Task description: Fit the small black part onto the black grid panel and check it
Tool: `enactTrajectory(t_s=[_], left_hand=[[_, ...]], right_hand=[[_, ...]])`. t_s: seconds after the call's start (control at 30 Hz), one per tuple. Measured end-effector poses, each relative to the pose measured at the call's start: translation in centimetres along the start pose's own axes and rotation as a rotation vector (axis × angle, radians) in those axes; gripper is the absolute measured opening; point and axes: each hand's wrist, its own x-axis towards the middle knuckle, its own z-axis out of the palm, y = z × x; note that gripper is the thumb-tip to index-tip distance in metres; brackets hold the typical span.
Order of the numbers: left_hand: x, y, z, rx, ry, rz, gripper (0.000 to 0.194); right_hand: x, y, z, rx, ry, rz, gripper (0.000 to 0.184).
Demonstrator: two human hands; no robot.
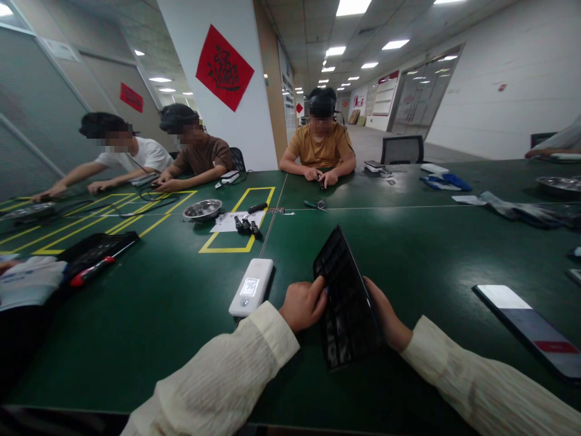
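A thin, glossy black panel (345, 303) with a faint grid of dark squares on its face stands tilted up in front of me, above the green table (181, 363). My right hand (388, 318) grips it from the right edge, with most of the fingers hidden behind it. My left hand (305, 303) is closed against its left side, fingertips touching the face. A small blue spot shows at those fingertips; what it is I cannot make out. Just left of that hand lies a white power bank (252, 287) with a small lit display.
A phone (531, 327) lies at right. At left are a black tray (97, 251) and a red-handled tool (93, 271). Farther off are a metal bowl (203, 209), black parts (247, 226), pliers (315, 205) and gloves (517, 209). Several people sit around the table.
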Motion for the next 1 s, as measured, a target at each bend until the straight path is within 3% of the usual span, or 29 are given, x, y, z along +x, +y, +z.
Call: enactTrajectory(t_s=[0.4, 0.57, 0.73, 1.0], left_hand=[[0.13, 0.08, -0.49, -0.006, 0.008, 0.034, 0.025], [0.23, 0.19, -0.53, 0.000, -0.045, -0.013, 0.037], [0.07, 0.30, -0.23, -0.001, -0.076, -0.094, 0.034], [0.03, -0.03, -0.03, -0.041, -0.041, -0.014, 0.030]], right_hand=[[0.13, 0.12, 0.22, 0.051, 0.011, 0.037, 0.030], [-0.13, -0.11, 0.29, 0.014, 0.023, 0.034, 0.030], [-0.32, -0.32, 0.30, 0.018, 0.026, 0.026, 0.028], [-0.03, 0.25, 0.02, 0.033, 0.007, 0.034, 0.027]])
